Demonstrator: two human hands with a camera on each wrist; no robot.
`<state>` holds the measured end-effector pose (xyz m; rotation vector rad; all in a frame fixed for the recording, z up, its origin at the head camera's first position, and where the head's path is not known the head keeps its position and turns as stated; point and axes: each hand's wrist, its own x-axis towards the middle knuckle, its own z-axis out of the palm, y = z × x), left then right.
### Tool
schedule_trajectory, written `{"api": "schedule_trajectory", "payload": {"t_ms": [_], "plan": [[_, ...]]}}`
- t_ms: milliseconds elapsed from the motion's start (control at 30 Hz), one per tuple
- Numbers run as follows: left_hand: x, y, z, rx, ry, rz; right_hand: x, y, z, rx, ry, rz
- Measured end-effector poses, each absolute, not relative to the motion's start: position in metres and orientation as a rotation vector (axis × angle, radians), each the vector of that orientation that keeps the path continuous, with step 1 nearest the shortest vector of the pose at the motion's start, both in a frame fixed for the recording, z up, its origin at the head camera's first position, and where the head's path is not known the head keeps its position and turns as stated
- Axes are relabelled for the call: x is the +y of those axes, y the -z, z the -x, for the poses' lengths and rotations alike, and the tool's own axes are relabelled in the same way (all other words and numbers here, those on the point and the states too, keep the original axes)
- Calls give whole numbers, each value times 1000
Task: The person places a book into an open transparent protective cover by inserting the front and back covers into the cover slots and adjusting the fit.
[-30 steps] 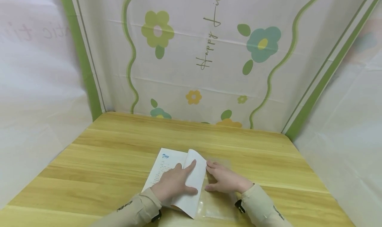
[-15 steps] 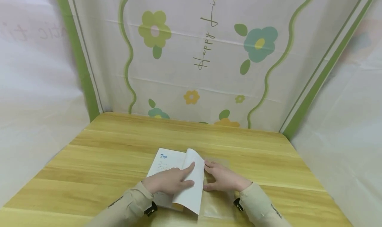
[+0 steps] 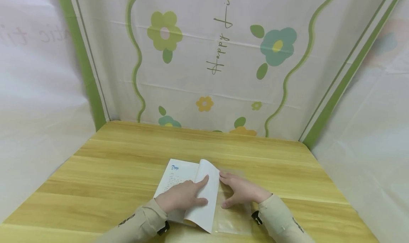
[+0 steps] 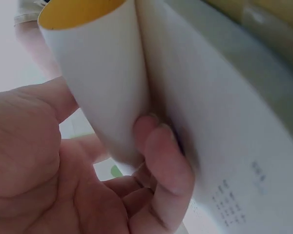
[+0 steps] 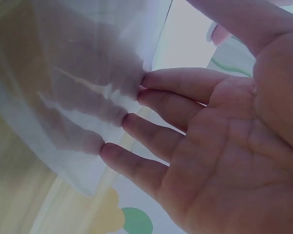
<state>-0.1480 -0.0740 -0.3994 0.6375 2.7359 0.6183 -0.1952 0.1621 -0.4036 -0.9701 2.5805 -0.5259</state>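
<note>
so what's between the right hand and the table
Clear plastic lies between the right hand and the table, best seen in the head view.

A: Hands and sleeves?
B: Two each, plus two black wrist fittings.
A: Booklet?
B: One, and one clear plastic sheet.
A: Table?
B: One. Printed flowers behind: six, counting two partly hidden.

booklet on table, plastic sheet right, curtain behind

Pg at 6 o'clk is smooth matt paper, sheet at its 3 o'clk clear glossy plastic, tbl smooth grained wood, bkdrop at 12 o'clk creased matt cloth.
</note>
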Motion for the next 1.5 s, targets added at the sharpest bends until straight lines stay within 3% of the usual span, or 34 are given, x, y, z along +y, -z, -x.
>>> {"api": "schedule_trajectory", "payload": {"t_ms": [633, 1500], "plan": [[-78, 397, 147, 2725, -555, -749, 162, 402, 196, 2567, 562, 949], [-72, 407, 143, 2778, -589, -649, 161, 405, 192, 2535, 584, 860]]}}
